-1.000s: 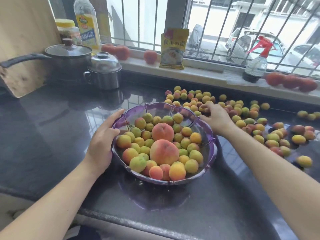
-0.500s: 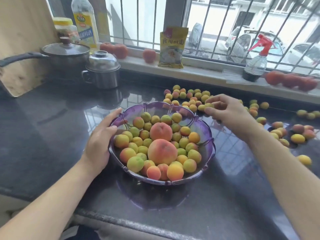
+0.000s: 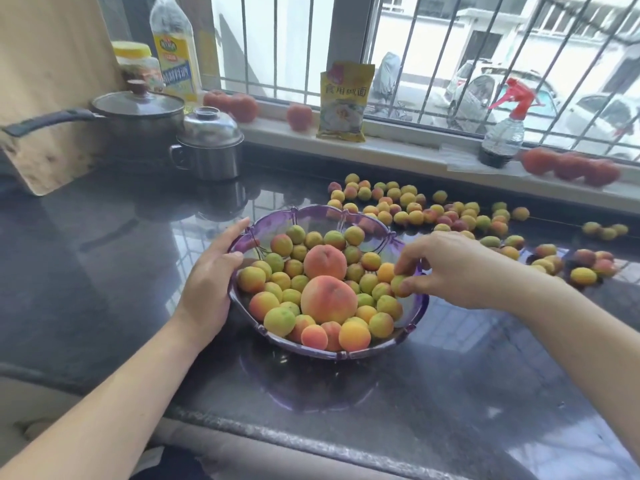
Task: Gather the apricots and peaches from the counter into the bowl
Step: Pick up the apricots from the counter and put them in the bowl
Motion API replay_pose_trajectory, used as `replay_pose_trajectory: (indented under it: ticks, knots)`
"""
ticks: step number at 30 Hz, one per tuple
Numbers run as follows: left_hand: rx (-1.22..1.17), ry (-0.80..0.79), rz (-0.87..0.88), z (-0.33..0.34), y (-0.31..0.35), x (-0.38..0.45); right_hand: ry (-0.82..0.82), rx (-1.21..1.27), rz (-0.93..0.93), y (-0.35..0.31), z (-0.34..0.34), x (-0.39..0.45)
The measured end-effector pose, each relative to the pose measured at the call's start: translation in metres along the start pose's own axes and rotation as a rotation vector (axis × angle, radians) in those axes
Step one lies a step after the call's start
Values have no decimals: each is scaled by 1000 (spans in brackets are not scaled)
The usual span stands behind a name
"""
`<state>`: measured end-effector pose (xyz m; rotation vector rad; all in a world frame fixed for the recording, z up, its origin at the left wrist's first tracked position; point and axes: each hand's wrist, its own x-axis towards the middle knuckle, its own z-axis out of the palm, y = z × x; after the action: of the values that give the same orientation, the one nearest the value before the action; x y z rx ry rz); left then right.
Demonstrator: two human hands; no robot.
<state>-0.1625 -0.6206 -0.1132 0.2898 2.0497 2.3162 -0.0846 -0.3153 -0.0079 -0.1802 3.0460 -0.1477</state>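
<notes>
Right hand [image 3: 450, 268] moved from the loose fruit to over the bowl's right rim, fingers pinching a small apricot [image 3: 399, 285].
Head view: left hand [image 3: 207, 289] lies with relaxed fingers against the left rim of the bowl [image 3: 412, 318], a round translucent purple plastic bowl with scalloped edge, opening up, no long axis, on the glossy dark stone counter [image 3: 104, 271]. Inside, two big fuzzy peaches [image 3: 328, 298] among small smooth apricots. Loose apricots [image 3: 415, 209] lie scattered behind and right of the bowl.

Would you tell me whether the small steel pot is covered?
Covered: a domed steel lid sits on the small steel pot.
</notes>
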Motion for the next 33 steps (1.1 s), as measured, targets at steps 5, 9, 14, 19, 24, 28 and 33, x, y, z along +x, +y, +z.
replay_pose_trajectory:
  ticks: [5, 9, 14, 19, 24, 28, 33]
  knots:
    - [24, -9, 11, -1, -3, 1, -3, 20, 3, -1, -4, 2]
    - [21, 11, 24, -2, -6, 3, 282, 332, 99, 18, -17, 26]
    - [33, 32, 43, -6, -11, 9, 328, 196, 168, 61, 19, 107]
    - [23, 12, 42, -9, -14, 11, 176, -143, -89, 67, 49, 145]
    - [44, -6, 47, -10, -17, 12, 237, -297, -231, 73, 65, 149]
    - [42, -3, 40, -9, -17, 12, 257, -122, -210, 74, 77, 143]
    - [43, 2, 40, -10, -17, 12, 499, 571, 120, 72, 65, 111]
